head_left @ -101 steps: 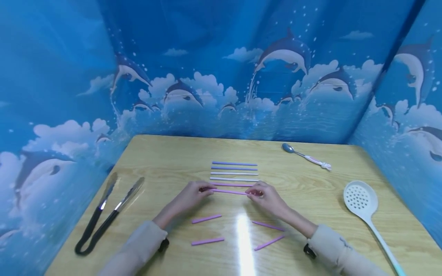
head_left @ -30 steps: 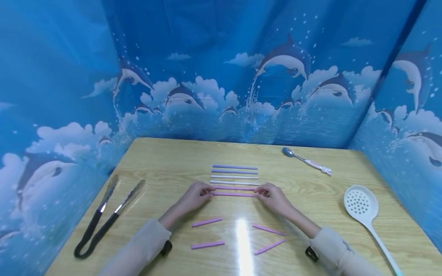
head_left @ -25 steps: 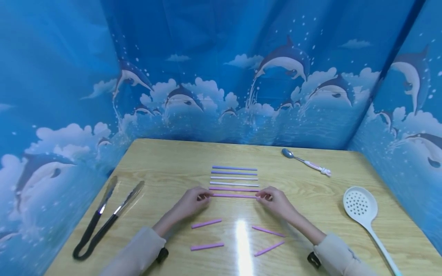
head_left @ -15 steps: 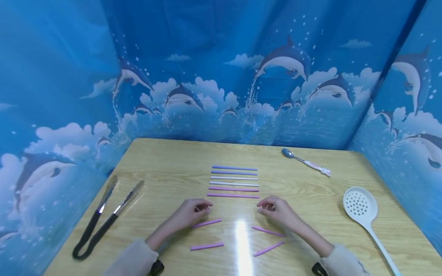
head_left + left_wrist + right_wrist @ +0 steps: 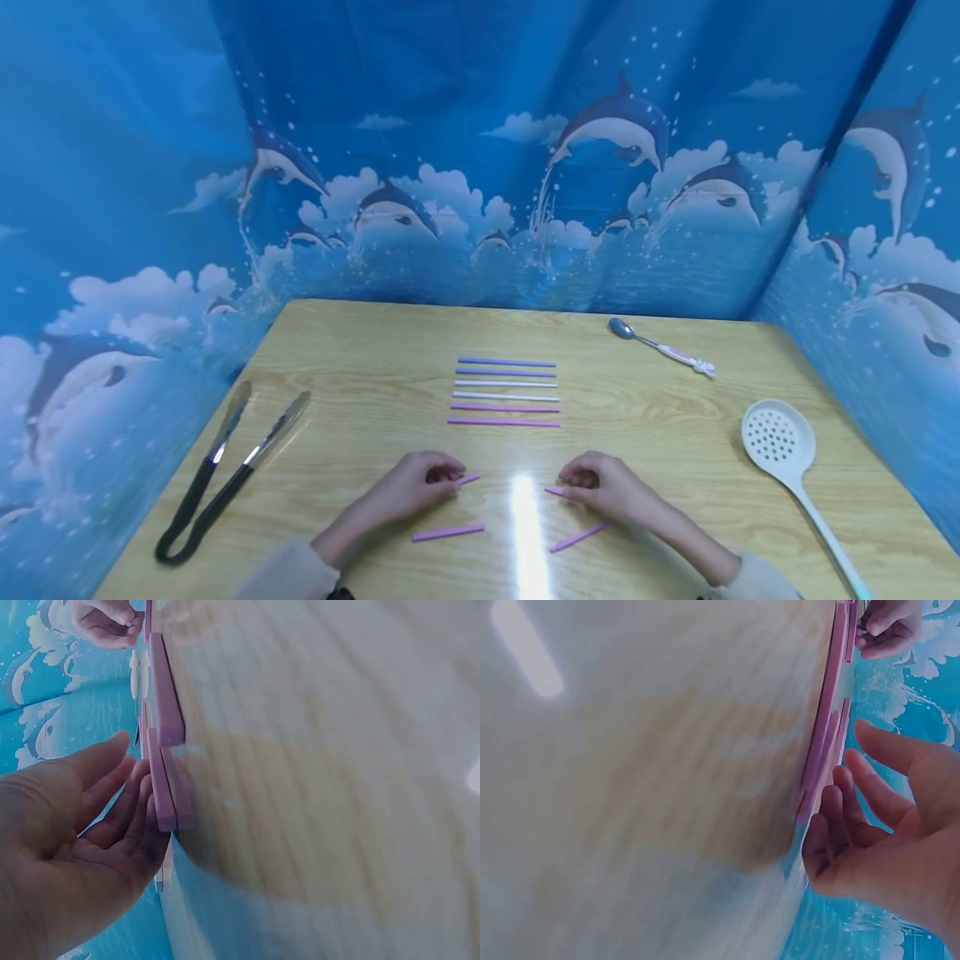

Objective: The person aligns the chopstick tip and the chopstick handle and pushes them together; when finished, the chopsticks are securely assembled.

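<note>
My left hand (image 5: 416, 483) is over a short pink stick (image 5: 469, 478), whose right end shows past the fingertips. In the left wrist view, the thumb stands apart from the fingers, which lie beside a pink stick (image 5: 159, 784). Opposite, my right hand (image 5: 611, 487) reaches over another short pink stick (image 5: 553, 491), mostly hidden under it. The right wrist view shows its thumb and loosely bent fingers apart, with no grip visible. Nearer to me lie a left pink stick (image 5: 448, 532) and a slanted right pink stick (image 5: 579, 537), partly behind the right hand.
Farther back, parallel sticks form a stack of rows: blue sticks (image 5: 507, 362), white sticks (image 5: 506, 384) and long pink sticks (image 5: 504, 422). Tongs (image 5: 225, 479) lie at left, a spoon (image 5: 663, 348) at back right, a slotted skimmer (image 5: 780, 433) at right. A dolphin-print curtain (image 5: 480, 150) surrounds the table (image 5: 360, 350).
Earlier both hands held the ends of the nearest long pink stick. They set it down below the row, let go, and moved back toward me to the upper pair of short pink sticks.
</note>
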Motion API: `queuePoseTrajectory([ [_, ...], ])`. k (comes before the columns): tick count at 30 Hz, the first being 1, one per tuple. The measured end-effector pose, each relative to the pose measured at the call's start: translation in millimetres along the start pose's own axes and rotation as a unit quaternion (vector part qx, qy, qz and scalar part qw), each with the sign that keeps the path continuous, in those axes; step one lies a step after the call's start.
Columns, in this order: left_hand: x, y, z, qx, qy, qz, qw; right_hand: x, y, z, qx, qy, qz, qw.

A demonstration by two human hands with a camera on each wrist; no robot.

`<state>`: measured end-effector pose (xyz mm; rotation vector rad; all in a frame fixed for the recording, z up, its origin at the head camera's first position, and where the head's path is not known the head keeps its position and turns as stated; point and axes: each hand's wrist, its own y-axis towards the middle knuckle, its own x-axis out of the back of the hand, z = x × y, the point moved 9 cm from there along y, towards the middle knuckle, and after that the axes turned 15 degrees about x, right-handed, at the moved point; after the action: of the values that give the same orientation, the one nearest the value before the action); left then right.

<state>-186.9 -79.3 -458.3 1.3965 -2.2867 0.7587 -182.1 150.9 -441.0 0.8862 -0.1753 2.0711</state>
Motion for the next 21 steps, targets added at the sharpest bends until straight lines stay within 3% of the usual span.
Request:
queuePoseTrajectory([
  [21,-3.2,0.3,-4.1,-0.010,0.039,0.000,0.9992,-9.1,-2.3,-0.3,-0.001,0.004,0.035,0.9994],
])
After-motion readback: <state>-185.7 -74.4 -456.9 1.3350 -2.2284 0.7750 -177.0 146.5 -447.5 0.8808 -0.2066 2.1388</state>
